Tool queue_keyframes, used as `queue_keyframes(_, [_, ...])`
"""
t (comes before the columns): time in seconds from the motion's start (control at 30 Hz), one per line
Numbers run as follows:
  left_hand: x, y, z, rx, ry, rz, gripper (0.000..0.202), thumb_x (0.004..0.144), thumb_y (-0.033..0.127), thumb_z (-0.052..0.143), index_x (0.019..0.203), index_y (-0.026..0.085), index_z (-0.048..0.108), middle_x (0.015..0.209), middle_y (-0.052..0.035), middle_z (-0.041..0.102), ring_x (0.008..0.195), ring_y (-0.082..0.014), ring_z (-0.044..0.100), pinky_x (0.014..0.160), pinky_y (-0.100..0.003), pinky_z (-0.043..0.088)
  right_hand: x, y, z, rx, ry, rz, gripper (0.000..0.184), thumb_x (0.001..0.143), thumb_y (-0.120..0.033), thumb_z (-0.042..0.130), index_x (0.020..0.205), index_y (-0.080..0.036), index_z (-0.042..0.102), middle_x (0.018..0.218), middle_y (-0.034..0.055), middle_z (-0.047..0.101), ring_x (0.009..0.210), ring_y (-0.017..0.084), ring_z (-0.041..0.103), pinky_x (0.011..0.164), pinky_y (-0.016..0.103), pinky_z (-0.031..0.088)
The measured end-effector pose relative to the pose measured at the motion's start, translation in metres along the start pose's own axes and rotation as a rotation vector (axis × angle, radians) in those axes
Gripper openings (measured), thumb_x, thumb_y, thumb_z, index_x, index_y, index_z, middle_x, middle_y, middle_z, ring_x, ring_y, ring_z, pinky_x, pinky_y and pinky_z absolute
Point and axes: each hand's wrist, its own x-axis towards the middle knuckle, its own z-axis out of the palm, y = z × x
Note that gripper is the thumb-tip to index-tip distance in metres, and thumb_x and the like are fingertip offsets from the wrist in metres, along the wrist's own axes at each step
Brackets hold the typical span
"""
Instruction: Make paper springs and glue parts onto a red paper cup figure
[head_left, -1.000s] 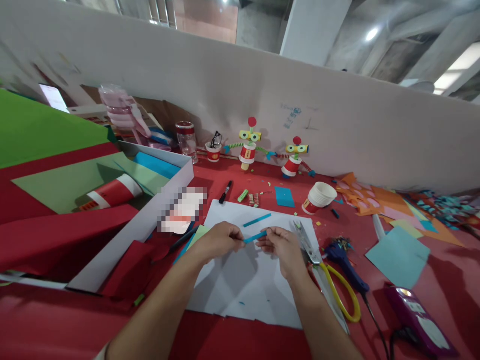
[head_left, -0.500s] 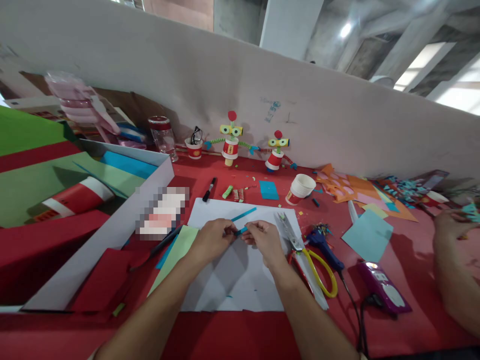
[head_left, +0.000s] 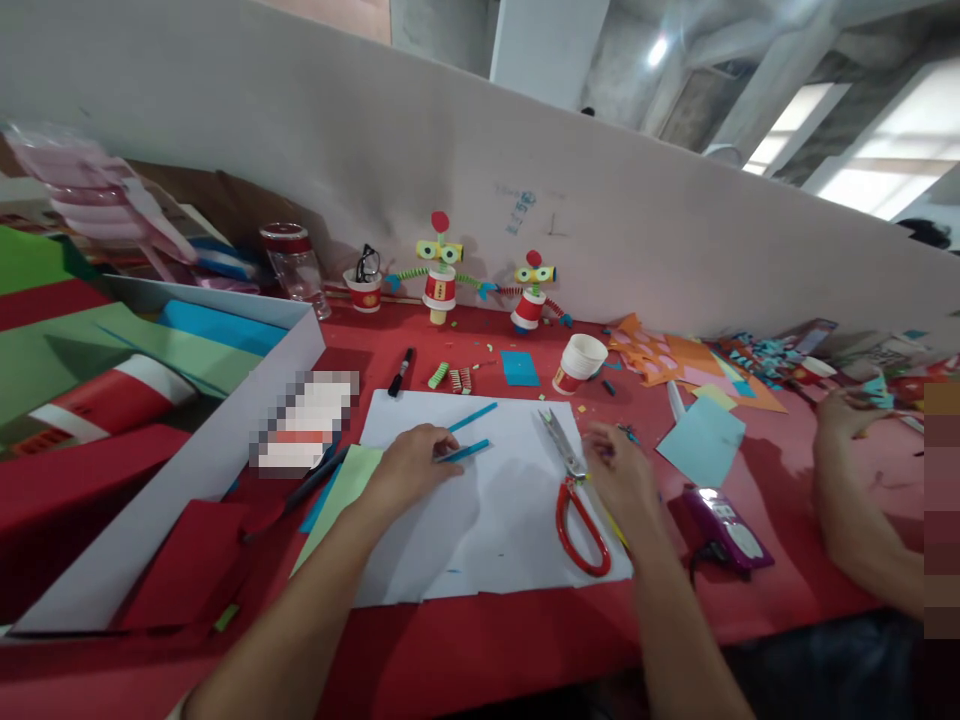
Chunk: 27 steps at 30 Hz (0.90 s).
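Observation:
My left hand pinches a narrow blue paper strip above a white sheet. Another blue strip lies just beyond it on the sheet. On the right, the fingers of my right hand are curled around the dark blue glue gun, which the hand mostly hides. Scissors lie beside that hand on the sheet's right side, red handle showing, yellow handle largely covered by my wrist.
Two paper-cup robot figures stand by the wall. Stacked paper cups, a blue square and a black marker are nearer. A white box holds coloured paper at left. A purple power device and another person's arm are at right.
My right hand has let go of the blue strip and moved right to the glue gun. The strip stays in my left hand. The scissors have turned, and their red handle loop shows.

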Motion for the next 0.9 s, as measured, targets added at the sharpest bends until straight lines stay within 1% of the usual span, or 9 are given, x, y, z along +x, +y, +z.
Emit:
queue_keyframes(0.1, [0.000, -0.002, -0.011, -0.066, 0.053, -0.047, 0.018, 0.074, 0.031, 0.054, 0.080, 0.021, 0.068, 0.079, -0.0023, 0.067, 0.071, -0.0178, 0.059, 0.065, -0.027, 0.041, -0.004, 0.039, -0.028, -0.459, 0.036, -0.070, 0.033, 0.073, -0.019, 0.051, 0.104, -0.013, 0.063, 0.105, 0.0178, 0.066, 0.103, 0.032, 0.058, 0.091, 0.045, 0.039])
queue_keyframes(0.23, [-0.003, -0.004, -0.021, -0.074, 0.110, -0.104, 0.019, 0.074, 0.032, 0.052, 0.077, 0.021, 0.068, 0.073, -0.0012, 0.067, 0.068, -0.0171, 0.058, 0.061, -0.026, 0.039, -0.004, 0.064, -0.033, -0.628, -0.057, -0.069, 0.041, 0.072, -0.014, 0.051, 0.112, -0.011, 0.059, 0.105, 0.0177, 0.065, 0.100, 0.030, 0.059, 0.085, 0.040, 0.042])
queue_keyframes(0.33, [-0.007, -0.001, -0.021, -0.031, -0.002, -0.035, 0.019, 0.068, 0.035, 0.060, 0.079, 0.021, 0.067, 0.077, -0.0009, 0.066, 0.067, -0.0164, 0.058, 0.060, -0.025, 0.039, 0.003, 0.063, -0.031, -0.621, -0.126, -0.045, 0.036, 0.071, -0.013, 0.051, 0.106, -0.012, 0.060, 0.098, 0.0155, 0.066, 0.090, 0.028, 0.062, 0.076, 0.035, 0.044])
queue_keyframes(0.47, [-0.010, 0.002, -0.016, 0.123, -0.074, 0.021, 0.017, 0.065, 0.024, 0.056, 0.079, 0.022, 0.065, 0.079, -0.0018, 0.066, 0.074, -0.0180, 0.059, 0.063, -0.026, 0.039, 0.014, 0.052, -0.034, -0.627, -0.193, -0.006, 0.029, 0.070, -0.016, 0.056, 0.098, -0.012, 0.061, 0.086, 0.0134, 0.068, 0.079, 0.026, 0.063, 0.067, 0.031, 0.043])
queue_keyframes(0.6, [-0.010, 0.001, -0.012, 0.186, -0.032, -0.002, 0.015, 0.065, 0.019, 0.052, 0.075, 0.023, 0.064, 0.080, -0.0022, 0.068, 0.075, -0.0190, 0.059, 0.061, -0.026, 0.037, 0.014, 0.035, -0.044, -0.734, -0.065, -0.092, 0.027, 0.073, -0.015, 0.055, 0.098, -0.010, 0.062, 0.090, 0.0187, 0.067, 0.081, 0.028, 0.063, 0.069, 0.034, 0.042])
queue_keyframes(0.67, [-0.009, 0.000, -0.012, 0.171, -0.019, -0.004, 0.014, 0.065, 0.019, 0.053, 0.074, 0.023, 0.064, 0.080, -0.0023, 0.068, 0.075, -0.0190, 0.060, 0.062, -0.026, 0.037, 0.009, 0.021, -0.048, -0.666, 0.057, -0.105, 0.025, 0.075, -0.018, 0.054, 0.097, -0.010, 0.062, 0.090, 0.0190, 0.067, 0.081, 0.028, 0.062, 0.068, 0.034, 0.042])
queue_keyframes(0.73, [-0.008, -0.002, -0.012, 0.149, -0.014, -0.009, 0.014, 0.065, 0.019, 0.054, 0.074, 0.023, 0.064, 0.080, -0.0024, 0.068, 0.074, -0.0188, 0.060, 0.063, -0.026, 0.038, 0.000, 0.006, -0.046, -0.447, 0.092, -0.046, 0.021, 0.079, -0.030, 0.054, 0.087, -0.014, 0.064, 0.082, 0.0147, 0.068, 0.074, 0.026, 0.061, 0.063, 0.033, 0.041])
queue_keyframes(0.8, [-0.005, -0.005, -0.012, 0.121, -0.026, -0.013, 0.015, 0.064, 0.018, 0.054, 0.074, 0.023, 0.064, 0.078, -0.0020, 0.067, 0.073, -0.0183, 0.059, 0.063, -0.026, 0.038, -0.013, -0.010, -0.036, -0.118, -0.051, 0.036, 0.034, 0.080, -0.048, 0.051, 0.075, -0.017, 0.064, 0.066, 0.0089, 0.066, 0.060, 0.022, 0.058, 0.054, 0.030, 0.040])
queue_keyframes(0.9, [-0.001, -0.009, -0.012, 0.091, -0.051, -0.008, 0.015, 0.064, 0.018, 0.054, 0.074, 0.023, 0.064, 0.076, -0.0014, 0.067, 0.073, -0.0173, 0.059, 0.063, -0.025, 0.039, -0.035, -0.028, -0.007, 0.268, -0.347, 0.090, 0.040, 0.080, -0.054, 0.049, 0.076, -0.017, 0.063, 0.057, 0.0033, 0.062, 0.048, 0.015, 0.052, 0.046, 0.026, 0.036])
